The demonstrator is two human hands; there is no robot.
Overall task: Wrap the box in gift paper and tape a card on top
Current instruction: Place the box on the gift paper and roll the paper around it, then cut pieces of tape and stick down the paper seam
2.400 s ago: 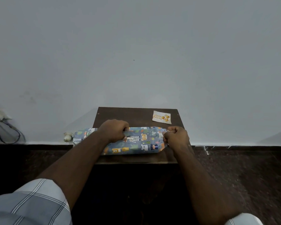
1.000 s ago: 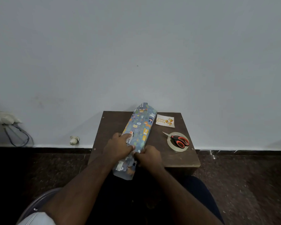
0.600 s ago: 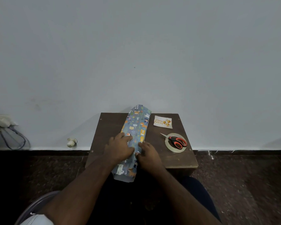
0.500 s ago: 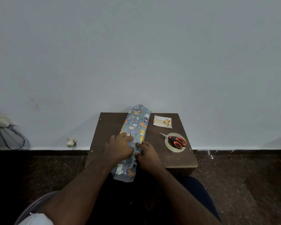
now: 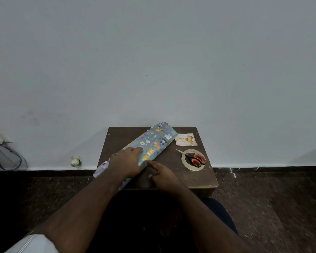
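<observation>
A long box wrapped in blue paper with cartoon animals (image 5: 153, 141) lies diagonally across the small brown table (image 5: 199, 177), its near end overhanging the left front corner. My left hand (image 5: 125, 162) rests flat on top of its near half. My right hand (image 5: 161, 175) sits on the table beside the box, its index finger touching the box's right edge, the other fingers curled. A white birthday card (image 5: 186, 139) lies at the table's back right.
Red-handled scissors (image 5: 194, 158) lie on a roll of tape (image 5: 186, 164) near the table's right edge. A grey wall rises right behind the table. A white plug (image 5: 75, 160) and cables (image 5: 5, 156) sit at the wall base on the left. Dark stone floor surrounds the table.
The box has swung from pointing straight away to a diagonal, far end to the right and near end to the left. My right hand came off its top to its right edge.
</observation>
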